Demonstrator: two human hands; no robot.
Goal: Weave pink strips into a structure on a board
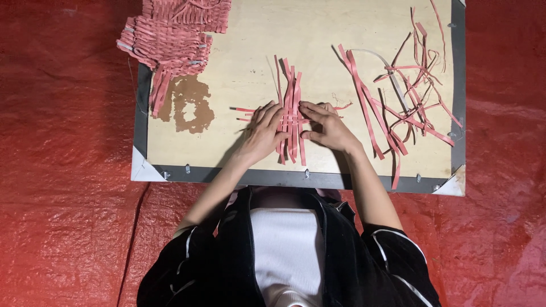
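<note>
Nearest the camera, a black jacket (pixel 364 267) with pale piping and a white ribbed top (pixel 287 250) are seen, cut off by the lower edge of the frame. From the rolled sleeves, two bare forearms are stretched forward over the dark grey rim of a pale wooden board (pixel 239 51), which is laid on a red plastic sheet (pixel 62 187).

The left hand (pixel 263 133) is laid flat, fingers spread and lightly extended, pressing on the left side of a small bundle of pink strips (pixel 291 108); nothing is seen to be pinched, though the fingertips are partly hidden among the strips. The right hand (pixel 329 128) is rested on the right side of the same bundle, fingers half curled and pointed left; whether a strip is gripped between thumb and fingers cannot be told. The bundle is placed near the middle of the board, upright strips crossed by a few horizontal ones whose ends show past both hands. How they are interlaced under the hands is hidden.

Further right, a loose tangle of pink strips (pixel 409 96) is scattered, one end hanging over the near rim. A brown stain (pixel 190 105) is seen at the left. At the far left corner, woven pink pieces (pixel 170 34) are stacked, cut off by the top edge.
</note>
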